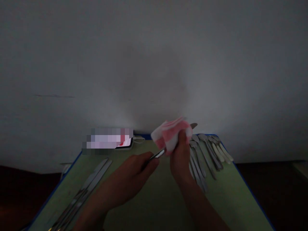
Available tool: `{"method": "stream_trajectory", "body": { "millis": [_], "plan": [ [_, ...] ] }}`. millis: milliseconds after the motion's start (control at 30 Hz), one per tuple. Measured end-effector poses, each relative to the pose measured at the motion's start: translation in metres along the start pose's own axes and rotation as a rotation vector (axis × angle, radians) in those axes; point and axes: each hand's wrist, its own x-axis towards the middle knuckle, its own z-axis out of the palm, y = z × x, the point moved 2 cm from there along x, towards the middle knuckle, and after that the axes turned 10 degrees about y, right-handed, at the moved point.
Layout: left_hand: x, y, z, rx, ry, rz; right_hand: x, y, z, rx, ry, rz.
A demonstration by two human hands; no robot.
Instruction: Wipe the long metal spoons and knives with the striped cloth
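Note:
My left hand [134,175] is closed around the handle of a shiny table knife [159,154], which slants up to the right. Folded over the blade is a pink and white cloth [172,133], gripped by my right hand [181,157] with the thumb on top. Only the rounded tip of the knife pokes out past the cloth; the middle of it is covered. Several spoons [205,154] lie beyond my right wrist, some partly hidden by it. Left of my left forearm, several more table knives [95,178] lie side by side on the green table [149,205].
A lit phone or tablet [126,143], partly blurred out, rests at the table's back left, with a white cable [139,139] beside it. White-handled cutlery [220,152] lies at the back right. A grey wall [154,64] stands right behind the blue table edge.

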Motion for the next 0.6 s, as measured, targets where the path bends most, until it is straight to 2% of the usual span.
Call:
{"method": "stream_trajectory", "body": {
  "millis": [100, 167, 267, 333, 400, 467, 600],
  "plan": [
    [-0.006, -0.001, -0.007, -0.069, -0.059, 0.01, 0.017, -0.006, -0.005, 0.047, 0.039, -0.01],
    [-0.011, -0.004, -0.014, -0.162, -0.153, 0.02, 0.023, -0.012, -0.007, 0.113, 0.085, -0.024],
    [-0.016, -0.004, -0.02, -0.298, -0.327, 0.034, 0.026, -0.022, -0.009, 0.187, 0.155, -0.049],
    [-0.016, -0.001, -0.019, -0.372, -0.367, 0.061, 0.022, -0.027, -0.01, 0.163, 0.153, -0.061],
    [-0.013, 0.002, -0.015, -0.379, -0.319, 0.097, 0.012, -0.027, -0.008, 0.094, 0.104, -0.058],
    [-0.01, 0.004, -0.011, -0.303, -0.213, 0.119, -0.002, -0.023, -0.005, 0.034, 0.018, -0.016],
    [-0.004, 0.002, -0.007, -0.094, 0.016, 0.146, -0.034, -0.008, 0.006, 0.036, -0.142, 0.165]
  ]
}}
